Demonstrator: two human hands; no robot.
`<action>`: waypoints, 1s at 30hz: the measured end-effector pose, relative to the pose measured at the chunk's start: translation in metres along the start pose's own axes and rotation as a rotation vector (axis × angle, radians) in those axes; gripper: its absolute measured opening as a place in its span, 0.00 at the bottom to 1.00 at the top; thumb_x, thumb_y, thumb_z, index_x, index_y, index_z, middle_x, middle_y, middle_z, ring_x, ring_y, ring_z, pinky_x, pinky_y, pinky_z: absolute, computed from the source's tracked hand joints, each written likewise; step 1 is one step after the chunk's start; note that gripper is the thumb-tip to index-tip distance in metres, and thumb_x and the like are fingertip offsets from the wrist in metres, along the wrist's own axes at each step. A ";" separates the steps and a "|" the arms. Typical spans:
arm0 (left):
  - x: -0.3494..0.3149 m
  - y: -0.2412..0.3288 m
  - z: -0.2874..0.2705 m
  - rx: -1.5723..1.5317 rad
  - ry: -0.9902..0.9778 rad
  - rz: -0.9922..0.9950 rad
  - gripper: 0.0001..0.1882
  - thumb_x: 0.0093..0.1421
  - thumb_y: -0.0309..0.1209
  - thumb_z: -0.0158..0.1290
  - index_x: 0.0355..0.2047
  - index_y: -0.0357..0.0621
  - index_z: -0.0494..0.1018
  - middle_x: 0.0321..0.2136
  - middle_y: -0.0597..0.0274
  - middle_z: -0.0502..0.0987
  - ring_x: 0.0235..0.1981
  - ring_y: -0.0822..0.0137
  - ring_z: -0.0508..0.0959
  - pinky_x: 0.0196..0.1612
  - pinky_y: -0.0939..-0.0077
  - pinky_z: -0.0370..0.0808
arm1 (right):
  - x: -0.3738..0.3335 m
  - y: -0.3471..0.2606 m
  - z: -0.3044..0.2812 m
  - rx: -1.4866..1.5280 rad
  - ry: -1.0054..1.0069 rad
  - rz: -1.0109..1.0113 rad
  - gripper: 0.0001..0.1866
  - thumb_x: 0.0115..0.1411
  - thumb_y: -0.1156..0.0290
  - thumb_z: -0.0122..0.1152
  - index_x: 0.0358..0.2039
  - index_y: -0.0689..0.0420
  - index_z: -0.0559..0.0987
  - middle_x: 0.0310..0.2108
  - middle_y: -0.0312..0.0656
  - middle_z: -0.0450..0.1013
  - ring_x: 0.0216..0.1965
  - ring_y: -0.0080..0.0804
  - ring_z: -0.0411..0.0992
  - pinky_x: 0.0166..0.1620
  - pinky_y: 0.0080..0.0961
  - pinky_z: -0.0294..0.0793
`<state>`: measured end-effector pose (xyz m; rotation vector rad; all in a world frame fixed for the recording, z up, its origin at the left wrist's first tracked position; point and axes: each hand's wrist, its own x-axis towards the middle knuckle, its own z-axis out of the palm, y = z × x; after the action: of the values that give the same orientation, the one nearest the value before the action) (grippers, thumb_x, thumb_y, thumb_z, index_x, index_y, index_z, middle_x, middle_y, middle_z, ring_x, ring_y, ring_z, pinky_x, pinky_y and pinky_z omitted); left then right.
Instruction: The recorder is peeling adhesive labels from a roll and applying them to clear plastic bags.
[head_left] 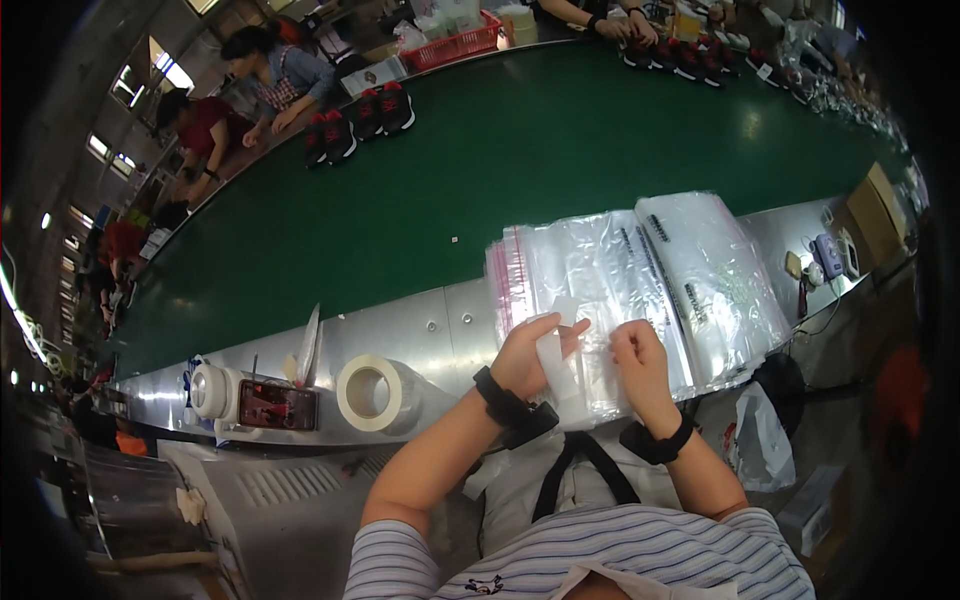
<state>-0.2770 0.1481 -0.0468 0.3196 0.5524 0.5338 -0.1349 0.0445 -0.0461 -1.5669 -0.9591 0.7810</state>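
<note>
My left hand (532,356) is closed round a white strip of labels or backing paper (556,372), whose lower end hangs toward the table edge. Just to its right, my right hand (640,362) is raised with thumb and fingers pinched together. Whatever may be between those fingertips is too small to make out. Both hands are over a stack of clear plastic bags (585,255) with pink edges along the left. A second pile of clear bags (705,240) with dark print overlaps it on the right.
Left of the bags, a large white roll (372,393) stands near a phone (277,405) and a white container (208,390). Beyond the metal ledge runs a green conveyor belt (420,210) carrying black-and-red shoes (385,110). A cardboard box (875,210) stands far right. Other people work along the belt's far side.
</note>
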 end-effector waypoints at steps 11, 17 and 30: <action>0.033 0.000 0.029 0.566 -0.089 -0.161 0.18 0.55 0.26 0.49 0.45 0.34 0.62 0.40 0.53 0.69 0.35 0.60 0.77 0.35 0.71 0.76 | 0.005 -0.038 -0.022 -0.173 -0.175 -0.397 0.07 0.54 0.77 0.50 0.35 0.62 0.70 0.41 0.47 0.66 0.43 0.39 0.66 0.45 0.28 0.65; -0.038 0.026 0.019 0.374 -0.041 -0.220 0.25 0.61 0.42 0.43 0.53 0.39 0.56 0.49 0.47 0.66 0.48 0.52 0.71 0.39 0.69 0.75 | -0.021 -0.035 -0.022 -0.396 -0.297 -0.443 0.22 0.48 0.76 0.56 0.46 0.62 0.68 0.47 0.49 0.64 0.48 0.44 0.64 0.48 0.31 0.65; -0.153 -0.021 -0.042 0.228 -0.057 -0.297 0.26 0.55 0.21 0.45 0.55 0.33 0.57 0.45 0.49 0.71 0.44 0.62 0.73 0.49 0.69 0.69 | 0.006 -0.033 -0.012 0.147 -0.197 0.175 0.07 0.58 0.71 0.50 0.30 0.61 0.73 0.29 0.40 0.72 0.25 0.28 0.73 0.26 0.20 0.71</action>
<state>-0.4035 0.0518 -0.0269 0.4590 0.5947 0.1737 -0.1274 0.0468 -0.0116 -1.4778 -0.8909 1.1206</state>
